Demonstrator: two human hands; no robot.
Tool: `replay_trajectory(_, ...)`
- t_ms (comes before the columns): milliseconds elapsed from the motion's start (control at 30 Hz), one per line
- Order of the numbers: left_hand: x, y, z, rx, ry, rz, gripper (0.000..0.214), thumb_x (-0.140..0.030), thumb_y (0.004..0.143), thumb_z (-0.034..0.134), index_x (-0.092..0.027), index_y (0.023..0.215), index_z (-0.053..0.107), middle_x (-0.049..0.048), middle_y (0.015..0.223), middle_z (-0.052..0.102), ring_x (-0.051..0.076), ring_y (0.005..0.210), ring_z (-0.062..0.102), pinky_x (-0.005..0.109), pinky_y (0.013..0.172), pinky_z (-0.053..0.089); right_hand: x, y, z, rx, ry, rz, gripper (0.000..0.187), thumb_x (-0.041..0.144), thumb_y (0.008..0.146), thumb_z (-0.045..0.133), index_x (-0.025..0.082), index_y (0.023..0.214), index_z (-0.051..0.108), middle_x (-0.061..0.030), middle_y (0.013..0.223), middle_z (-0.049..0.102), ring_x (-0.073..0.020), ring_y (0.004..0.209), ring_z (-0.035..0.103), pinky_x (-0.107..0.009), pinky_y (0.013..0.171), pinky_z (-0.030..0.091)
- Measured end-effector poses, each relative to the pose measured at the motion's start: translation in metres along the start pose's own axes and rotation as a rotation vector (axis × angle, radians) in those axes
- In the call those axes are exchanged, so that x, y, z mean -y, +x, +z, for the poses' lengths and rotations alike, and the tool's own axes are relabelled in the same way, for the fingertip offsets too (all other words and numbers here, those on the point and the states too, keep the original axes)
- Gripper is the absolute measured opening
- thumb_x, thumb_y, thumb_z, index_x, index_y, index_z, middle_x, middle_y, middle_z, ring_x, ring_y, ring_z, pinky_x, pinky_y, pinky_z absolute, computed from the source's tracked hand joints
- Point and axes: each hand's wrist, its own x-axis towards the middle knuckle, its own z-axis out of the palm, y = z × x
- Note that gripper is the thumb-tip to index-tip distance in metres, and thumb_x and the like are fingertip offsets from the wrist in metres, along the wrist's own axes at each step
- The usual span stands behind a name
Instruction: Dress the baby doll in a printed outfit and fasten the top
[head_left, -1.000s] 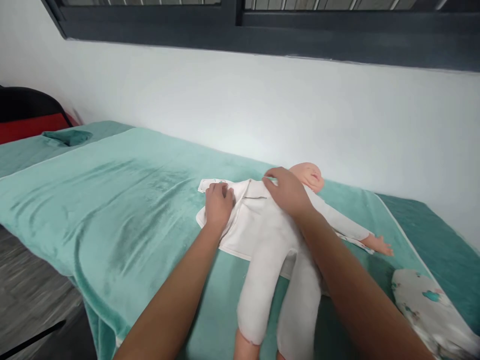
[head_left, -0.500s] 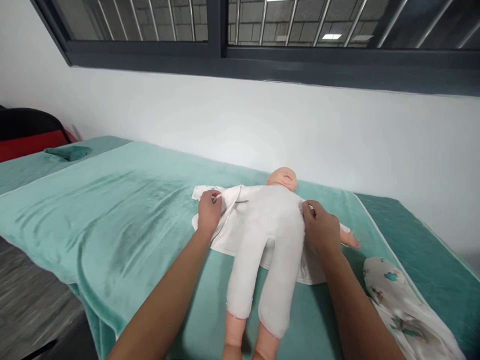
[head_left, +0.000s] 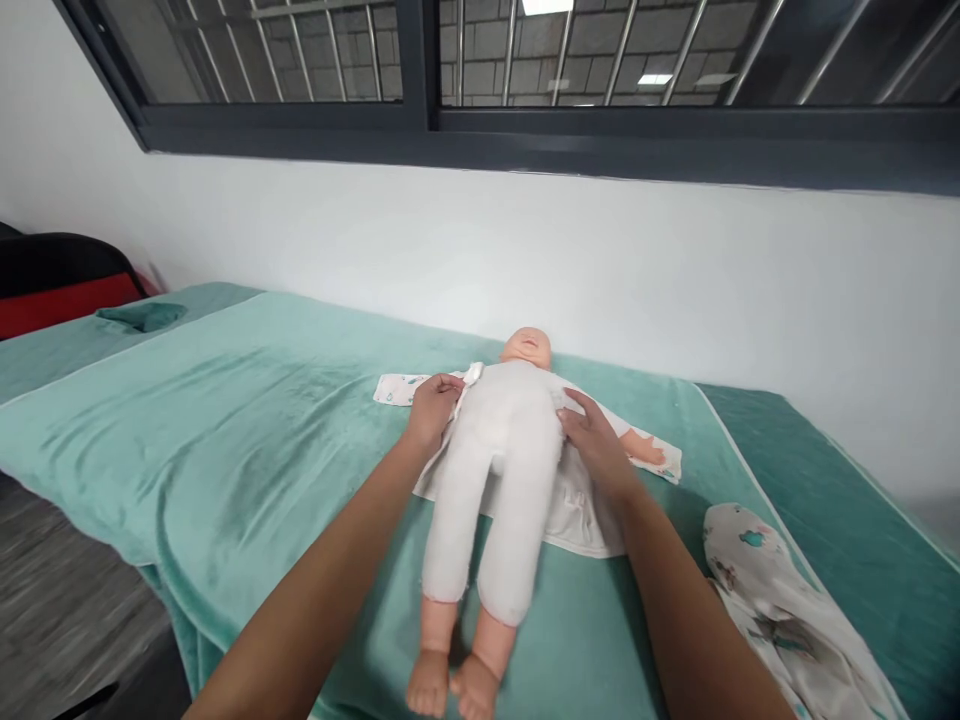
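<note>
A baby doll (head_left: 517,410) with a white cloth body lies on its back, its head toward the wall and its bare feet toward me. Under it a white baby shirt (head_left: 581,515) is spread open, with printed sleeves out to both sides. The doll's arm on the right rests along one sleeve. My left hand (head_left: 433,408) is closed, pinching the shirt's edge beside the doll's torso. My right hand (head_left: 596,435) is against the other side of the torso, with thumb and forefinger apart.
A green plush blanket (head_left: 247,430) covers the bed. White printed baby clothing (head_left: 787,610) lies crumpled at the lower right. The white wall (head_left: 360,240) and a barred window (head_left: 525,60) are behind. A black and red object (head_left: 67,275) stands at the far left.
The doll has shifted left on the shirt, and its feet have come into view. My right hand has loosened its pinch. The sleeve on the right now shows beneath the doll's arm.
</note>
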Motion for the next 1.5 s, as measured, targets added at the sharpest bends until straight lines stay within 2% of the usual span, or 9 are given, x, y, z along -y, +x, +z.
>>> replay_trajectory(233, -0.051, -0.002, 0.014, 0.161, -0.071, 0.048, 0.011, -0.019, 0.061, 0.063, -0.019, 0.062, 0.052, 0.0045, 0.090, 0.077, 0.022, 0.094, 0.068, 0.037, 0.090, 0.049, -0.010, 0.001, 0.016, 0.257, 0.221, -0.012, 0.076, 0.054, 0.086, 0.067, 0.032, 0.151, 0.034, -0.0089, 0.156, 0.044, -0.0222, 0.145, 0.040, -0.045, 0.119, 0.033)
replay_trajectory(433, -0.081, -0.025, 0.039, 0.387, 0.301, 0.189, 0.011, -0.014, 0.072, 0.053, -0.019, 0.064, 0.058, 0.0055, 0.095, 0.077, 0.022, 0.101, 0.069, 0.038, 0.097, 0.047, -0.005, -0.001, 0.019, 0.345, 0.202, -0.002, 0.075, 0.053, 0.091, 0.060, 0.032, 0.155, 0.025, -0.0089, 0.159, 0.039, -0.0221, 0.141, 0.044, -0.045, 0.120, 0.032)
replay_trajectory(567, -0.084, -0.061, 0.041, 0.552, 0.553, 0.209, 0.015, -0.020, 0.082, 0.050, -0.021, 0.077, 0.064, 0.0015, 0.102, 0.074, 0.015, 0.071, 0.066, 0.032, 0.075, 0.051, -0.002, -0.002, 0.017, 0.330, 0.203, 0.022, 0.072, 0.048, 0.092, 0.061, 0.030, 0.152, 0.026, -0.0104, 0.150, 0.050, -0.0224, 0.131, 0.054, -0.044, 0.115, 0.039)
replay_trajectory(633, -0.079, -0.079, 0.030, 0.500, 0.574, 0.282, 0.019, -0.022, 0.088, 0.047, -0.024, 0.090, 0.066, -0.0003, 0.103, 0.073, 0.014, 0.068, 0.064, 0.031, 0.071, 0.051, -0.003, -0.001, 0.016, 0.323, 0.191, 0.021, 0.069, 0.047, 0.092, 0.061, 0.030, 0.151, 0.029, -0.0098, 0.145, 0.054, -0.0227, 0.128, 0.056, -0.045, 0.113, 0.040)
replay_trajectory(800, -0.051, -0.114, -0.014, 0.122, 0.669, 0.511, 0.019, -0.025, 0.093, 0.048, -0.024, 0.101, 0.065, 0.0033, 0.104, 0.068, 0.019, 0.094, 0.062, 0.032, 0.079, 0.048, -0.011, 0.004, 0.015, 0.301, 0.157, -0.003, 0.065, 0.047, 0.093, 0.059, 0.029, 0.150, 0.032, -0.0091, 0.133, 0.063, -0.0221, 0.120, 0.061, -0.043, 0.109, 0.043)
replay_trajectory(967, -0.030, -0.138, -0.045, 0.179, 0.746, 0.460, 0.017, -0.031, 0.094, 0.051, -0.027, 0.095, 0.067, 0.0029, 0.092, 0.068, 0.021, 0.088, 0.059, 0.035, 0.079, 0.046, -0.014, 0.007, 0.016, 0.224, 0.039, -0.039, 0.064, 0.050, 0.093, 0.057, 0.024, 0.148, 0.039, -0.0050, 0.106, 0.070, -0.0209, 0.101, 0.065, -0.042, 0.100, 0.047)
replay_trajectory(1200, -0.042, -0.128, -0.047, 0.192, 0.704, 0.340, 0.022, -0.040, 0.094, 0.051, -0.027, 0.090, 0.069, 0.0005, 0.088, 0.070, 0.018, 0.072, 0.056, 0.031, 0.069, 0.044, -0.002, -0.002, 0.007, 0.023, -0.225, -0.084, 0.036, 0.047, 0.091, 0.055, 0.025, 0.119, 0.063, -0.0014, 0.089, 0.073, -0.0206, 0.084, 0.067, -0.039, 0.089, 0.048)
replay_trajectory(1367, -0.058, -0.091, -0.014, 0.175, 0.730, 0.424, 0.020, -0.035, 0.093, 0.051, -0.025, 0.097, 0.069, 0.0025, 0.098, 0.072, 0.021, 0.091, 0.063, 0.032, 0.077, 0.048, 0.000, 0.005, -0.023, -0.406, -0.321, -0.110, 0.026, 0.042, 0.088, 0.052, 0.024, 0.098, 0.067, -0.0062, 0.102, 0.074, -0.0253, 0.101, 0.066, -0.040, 0.092, 0.047)
replay_trajectory(1500, -0.063, -0.051, 0.037, 0.412, 0.926, 0.621, 0.030, -0.027, 0.091, 0.053, -0.022, 0.118, 0.063, 0.0087, 0.125, 0.066, 0.027, 0.123, 0.054, 0.042, 0.105, 0.042, -0.017, 0.017, -0.042, -0.551, -0.299, 0.070, 0.038, 0.042, 0.078, 0.061, 0.021, 0.110, 0.064, -0.0125, 0.120, 0.069, -0.0310, 0.120, 0.058, -0.045, 0.102, 0.042)
